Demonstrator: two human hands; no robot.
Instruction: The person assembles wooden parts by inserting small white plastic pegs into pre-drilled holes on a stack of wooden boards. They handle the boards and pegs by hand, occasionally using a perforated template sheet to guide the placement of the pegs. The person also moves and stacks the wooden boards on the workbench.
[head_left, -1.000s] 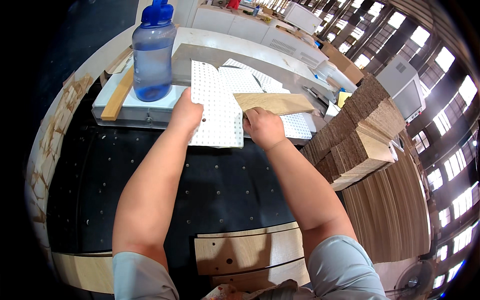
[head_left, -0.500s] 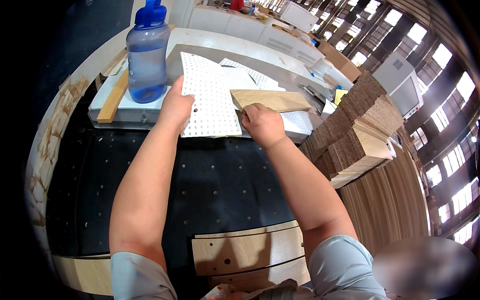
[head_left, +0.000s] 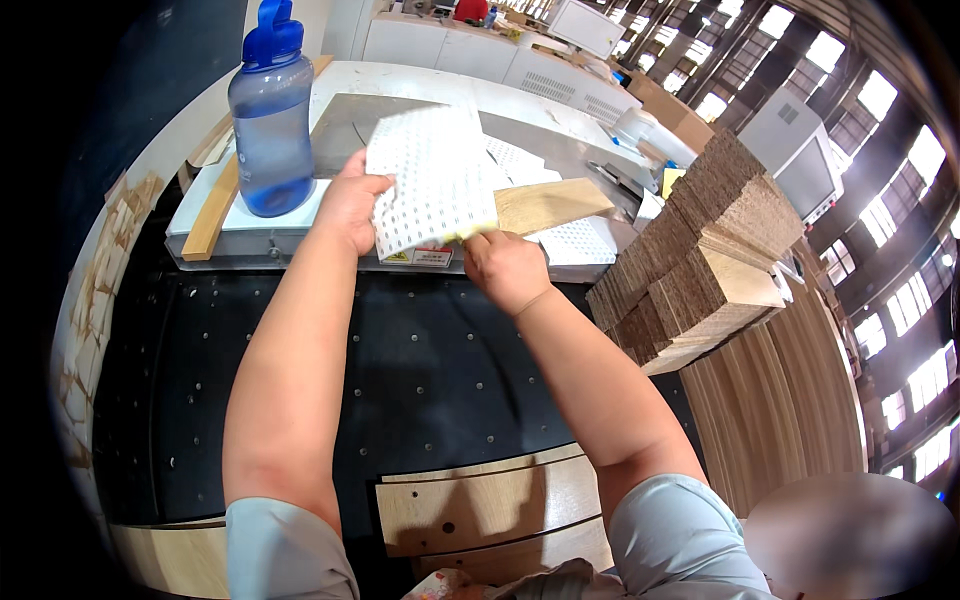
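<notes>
My left hand (head_left: 352, 205) grips the left edge of a white sheet (head_left: 425, 185) covered in rows of small dark marks, which looks like a label sheet. My right hand (head_left: 507, 268) is closed at the sheet's lower right corner, fingers curled in a pinch where a yellowish underside shows. Held up at a tilt, the sheet hides part of a light wooden strip (head_left: 550, 207) just behind the right hand. More marked white sheets (head_left: 578, 243) lie on the machine's grey top beneath the strip.
A blue-capped water bottle (head_left: 272, 130) stands at the left beside a narrow wooden strip (head_left: 212, 215). Tall stacks of wooden pieces (head_left: 690, 260) rise at the right. Drilled wood panels (head_left: 480, 505) lie on the black studded bed (head_left: 425, 370) nearest me. A monitor (head_left: 795, 150) stands at back right.
The sheet has tilted, its lower edge lifting and turning to show yellow beneath. My right hand has moved slightly left and down, from the wooden strip's end to the sheet's corner.
</notes>
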